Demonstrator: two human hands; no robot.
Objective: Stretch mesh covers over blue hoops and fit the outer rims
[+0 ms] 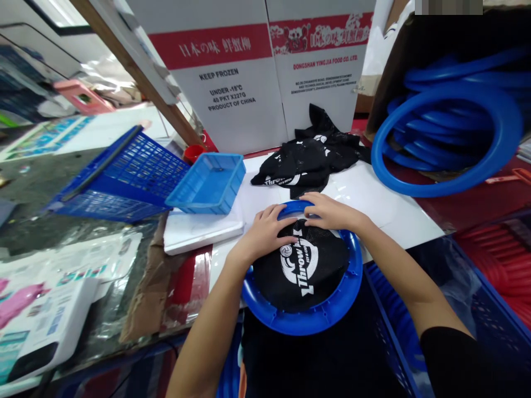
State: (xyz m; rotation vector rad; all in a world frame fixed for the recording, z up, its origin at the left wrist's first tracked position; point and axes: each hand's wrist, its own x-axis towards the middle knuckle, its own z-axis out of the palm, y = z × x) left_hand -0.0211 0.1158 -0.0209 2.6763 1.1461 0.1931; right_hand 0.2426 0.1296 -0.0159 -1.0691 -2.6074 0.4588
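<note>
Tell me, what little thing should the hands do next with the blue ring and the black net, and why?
Probably press the black mesh onto the far edge of the blue ring. Both the left hand and the right hand rest on that far edge, fingers on the rim where the mesh meets it, while the near side already looks covered. Whether it is fully seated there is hidden by the fingers.

Cluttered worktable [103, 166]; 2 white cartons [265, 83] behind; bright daylight left.

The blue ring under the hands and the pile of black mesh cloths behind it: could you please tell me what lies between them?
Only bare white board: in the head view, nothing sits between the blue ring and the black mesh cloths.
</note>
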